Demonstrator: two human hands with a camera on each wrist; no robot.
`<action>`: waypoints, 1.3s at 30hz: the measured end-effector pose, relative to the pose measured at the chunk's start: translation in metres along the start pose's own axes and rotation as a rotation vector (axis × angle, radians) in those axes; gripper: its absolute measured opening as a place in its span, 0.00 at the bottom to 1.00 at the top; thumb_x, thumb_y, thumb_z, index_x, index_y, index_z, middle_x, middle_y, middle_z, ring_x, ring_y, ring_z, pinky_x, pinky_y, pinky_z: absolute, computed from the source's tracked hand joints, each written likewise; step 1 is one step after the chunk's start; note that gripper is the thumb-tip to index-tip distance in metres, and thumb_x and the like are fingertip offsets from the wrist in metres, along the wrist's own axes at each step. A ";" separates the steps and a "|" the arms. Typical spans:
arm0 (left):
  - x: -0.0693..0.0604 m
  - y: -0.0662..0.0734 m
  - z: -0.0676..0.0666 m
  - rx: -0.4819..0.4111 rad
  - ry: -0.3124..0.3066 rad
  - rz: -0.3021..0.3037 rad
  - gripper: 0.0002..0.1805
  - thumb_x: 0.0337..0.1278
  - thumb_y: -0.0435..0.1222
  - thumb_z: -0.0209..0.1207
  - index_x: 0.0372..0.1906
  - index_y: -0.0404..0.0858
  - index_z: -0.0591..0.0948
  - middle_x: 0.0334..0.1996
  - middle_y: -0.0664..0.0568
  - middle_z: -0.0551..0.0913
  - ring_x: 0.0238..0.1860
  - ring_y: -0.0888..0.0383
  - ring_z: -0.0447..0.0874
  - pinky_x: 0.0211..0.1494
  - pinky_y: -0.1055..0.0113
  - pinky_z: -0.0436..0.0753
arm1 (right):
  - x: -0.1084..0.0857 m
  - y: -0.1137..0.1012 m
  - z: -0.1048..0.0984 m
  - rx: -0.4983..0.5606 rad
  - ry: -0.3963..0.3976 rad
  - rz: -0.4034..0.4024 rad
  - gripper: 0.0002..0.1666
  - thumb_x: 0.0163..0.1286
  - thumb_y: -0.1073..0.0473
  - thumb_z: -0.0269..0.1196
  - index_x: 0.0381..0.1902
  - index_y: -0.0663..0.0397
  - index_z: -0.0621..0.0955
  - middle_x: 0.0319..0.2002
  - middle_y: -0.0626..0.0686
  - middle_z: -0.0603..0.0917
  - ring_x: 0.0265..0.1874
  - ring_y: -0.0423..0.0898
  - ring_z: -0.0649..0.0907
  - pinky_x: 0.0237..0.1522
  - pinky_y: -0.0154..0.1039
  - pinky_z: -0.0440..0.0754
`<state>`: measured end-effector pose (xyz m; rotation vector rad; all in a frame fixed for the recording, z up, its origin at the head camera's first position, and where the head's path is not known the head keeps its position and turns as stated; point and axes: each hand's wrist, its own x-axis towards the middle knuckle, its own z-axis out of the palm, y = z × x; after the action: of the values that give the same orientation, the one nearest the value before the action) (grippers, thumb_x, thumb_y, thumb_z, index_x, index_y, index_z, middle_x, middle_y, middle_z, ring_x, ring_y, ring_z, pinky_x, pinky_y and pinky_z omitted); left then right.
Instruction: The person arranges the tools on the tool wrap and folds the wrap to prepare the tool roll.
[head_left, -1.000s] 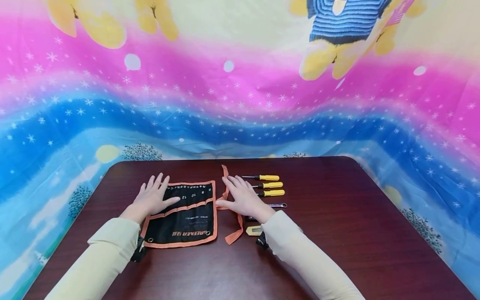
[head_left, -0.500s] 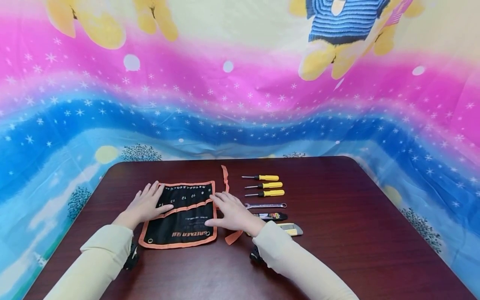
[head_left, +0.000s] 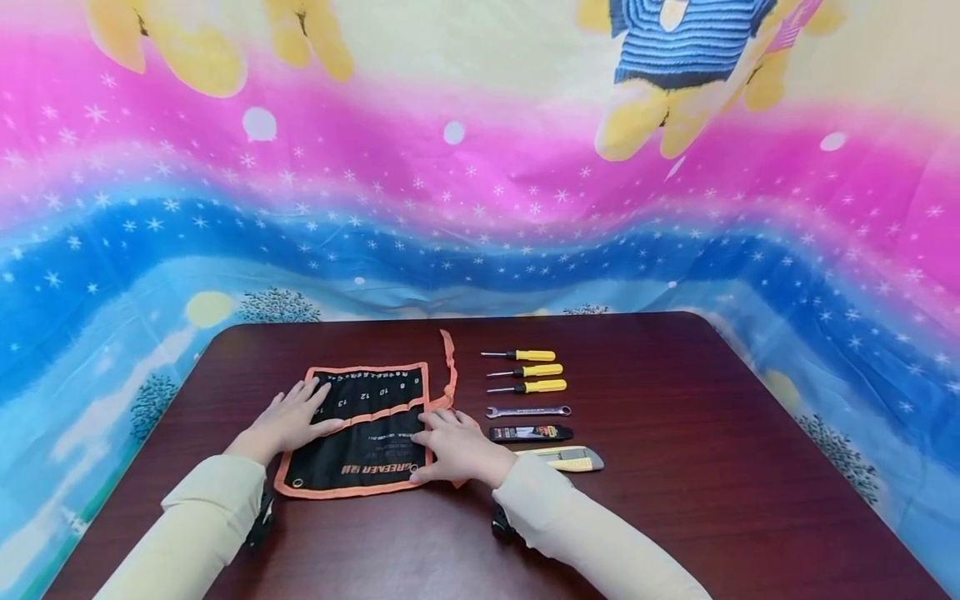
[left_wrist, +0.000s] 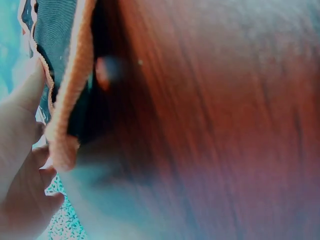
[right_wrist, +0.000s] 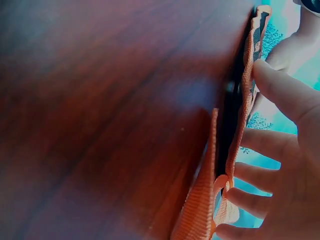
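Observation:
A black tool roll with orange edging lies flat and unfolded, its row of pockets facing up. My left hand rests on its left edge, fingers spread and fairly straight. On the right edge lies my right hand, fingers extended over the border and partly covering the orange tie strap. In the left wrist view the thumb touches the roll's orange border. The right wrist view has the fingertips against the edging, beside the loose strap. Neither hand grips anything.
Right of the roll, three yellow-handled screwdrivers lie in a column. Below them are a combination wrench, a flat black case with a printed label and a yellow utility knife, partly behind my right sleeve. A patterned cloth hangs behind the table.
My right hand has moved from over the strap and tools, left and nearer, onto the roll's right edge, uncovering the tools. My left hand has slid slightly left and nearer along the roll.

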<state>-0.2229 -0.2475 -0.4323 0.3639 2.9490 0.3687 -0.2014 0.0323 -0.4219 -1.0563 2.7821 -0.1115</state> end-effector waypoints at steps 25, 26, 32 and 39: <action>-0.040 -0.012 0.008 0.059 0.098 0.023 0.39 0.55 0.55 0.55 0.59 0.26 0.70 0.58 0.26 0.65 0.61 0.28 0.53 0.60 0.36 0.54 | 0.022 0.008 -0.006 -0.058 -0.025 0.002 0.35 0.58 0.34 0.60 0.59 0.45 0.76 0.64 0.49 0.65 0.63 0.48 0.60 0.63 0.52 0.54; -0.042 -0.012 0.008 0.067 0.104 0.023 0.38 0.55 0.55 0.56 0.59 0.26 0.71 0.56 0.27 0.66 0.61 0.29 0.55 0.60 0.37 0.55 | 0.022 0.008 -0.006 -0.056 -0.023 0.004 0.35 0.58 0.34 0.60 0.59 0.45 0.76 0.64 0.49 0.65 0.63 0.48 0.60 0.63 0.52 0.54; -0.048 -0.009 0.004 0.130 0.135 0.061 0.34 0.53 0.54 0.58 0.55 0.30 0.76 0.40 0.38 0.74 0.46 0.40 0.71 0.57 0.42 0.64 | 0.025 0.010 -0.007 -0.029 -0.026 0.021 0.37 0.57 0.33 0.60 0.60 0.46 0.75 0.64 0.48 0.65 0.63 0.47 0.60 0.62 0.53 0.56; -0.052 -0.006 0.000 0.201 0.148 0.067 0.31 0.52 0.53 0.59 0.56 0.35 0.76 0.35 0.41 0.76 0.34 0.45 0.74 0.38 0.49 0.76 | 0.027 0.010 -0.006 -0.018 -0.027 0.014 0.41 0.55 0.30 0.60 0.60 0.46 0.74 0.66 0.49 0.63 0.65 0.49 0.59 0.63 0.54 0.55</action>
<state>-0.1744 -0.2664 -0.4281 0.4802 3.1341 0.1109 -0.2292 0.0215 -0.4203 -1.0349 2.7711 -0.0702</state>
